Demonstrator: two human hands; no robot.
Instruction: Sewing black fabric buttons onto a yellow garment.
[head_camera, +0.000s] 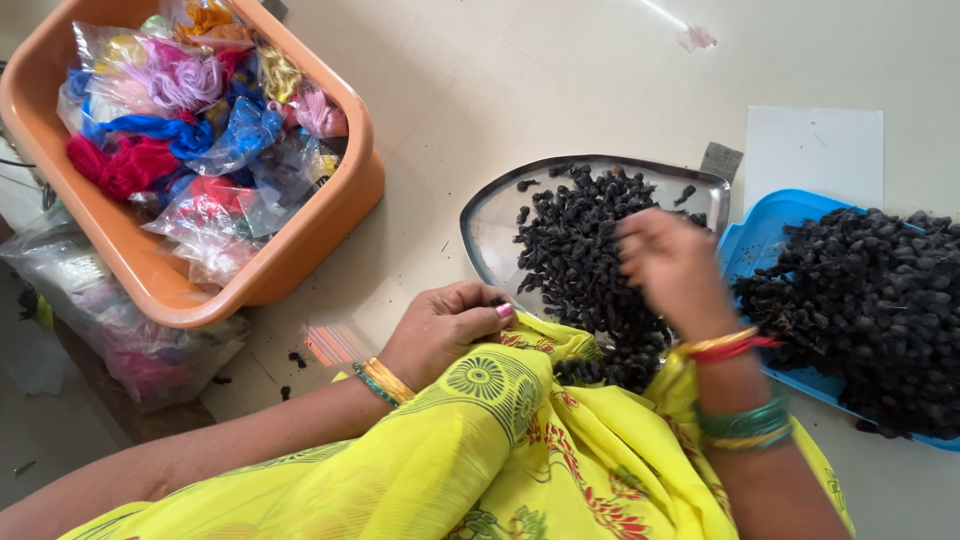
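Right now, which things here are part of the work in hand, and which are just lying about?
In use:
right hand
left hand
black pieces
steel tray
blue tray

Lying about:
orange tub
thread bundles
white sheet
plastic bag

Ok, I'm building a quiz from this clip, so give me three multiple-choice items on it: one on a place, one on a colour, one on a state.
1. Where does the right hand hover?
A. over the orange tub
B. over the dark pieces on the metal tray
C. on the white sheet

2. What colour is the tray at the right?
A. blue
B. green
C. red

3. How is the left hand?
A. spread flat on the table
B. curled, resting on the yellow cloth
C. raised in the air

Answers: B, it is above the dark pieces on the metal tray; A, the blue tray shows its rim; B, its fingers curl on the yellow cloth.
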